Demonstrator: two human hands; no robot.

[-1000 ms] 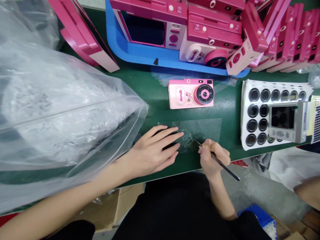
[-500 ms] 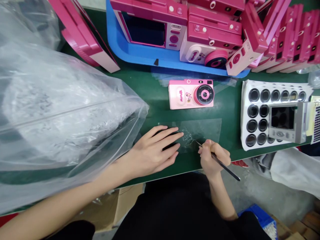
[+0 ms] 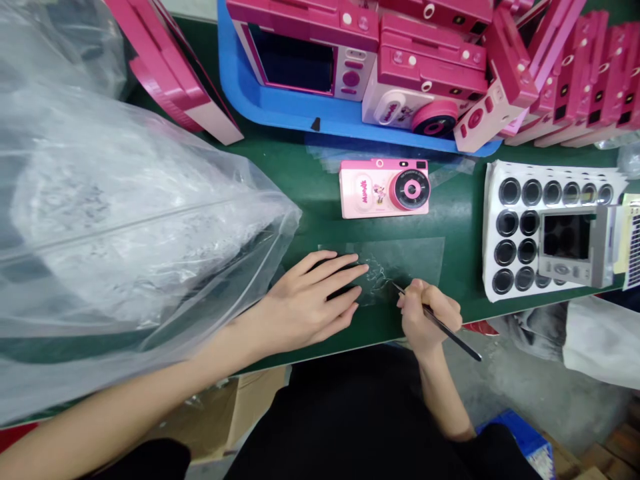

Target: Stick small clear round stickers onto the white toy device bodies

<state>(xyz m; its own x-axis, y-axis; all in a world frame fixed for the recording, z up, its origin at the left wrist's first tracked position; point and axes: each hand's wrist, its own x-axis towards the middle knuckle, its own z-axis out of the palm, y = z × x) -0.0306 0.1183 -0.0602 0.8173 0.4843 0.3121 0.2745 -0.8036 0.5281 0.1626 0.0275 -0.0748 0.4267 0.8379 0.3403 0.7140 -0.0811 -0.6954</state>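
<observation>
My left hand (image 3: 320,300) lies flat with its fingers spread over the left part of a clear plastic sheet (image 3: 420,257) on the green table. Pinched in my right hand (image 3: 430,313) is a thin dark tool like tweezers or a pick (image 3: 457,341); its exact kind does not show. The tool's tip points at a shiny clear outline (image 3: 377,277) on the sheet, close to my left fingertips. Just beyond the sheet lies a small pink toy camera (image 3: 370,193), its black-ringed lens facing up.
A blue tray (image 3: 280,110) at the back holds several larger pink cameras (image 3: 425,73). On the left a big clear plastic bag (image 3: 150,220) spreads over the table (image 3: 320,173). Sheets of round black stickers (image 3: 506,223) lie at right, with a silver device (image 3: 565,250) on top.
Both hands and the tool keep almost the same place over the sheet. The whole view has shifted very slightly. White cloth at the right below the table edge has moved.
</observation>
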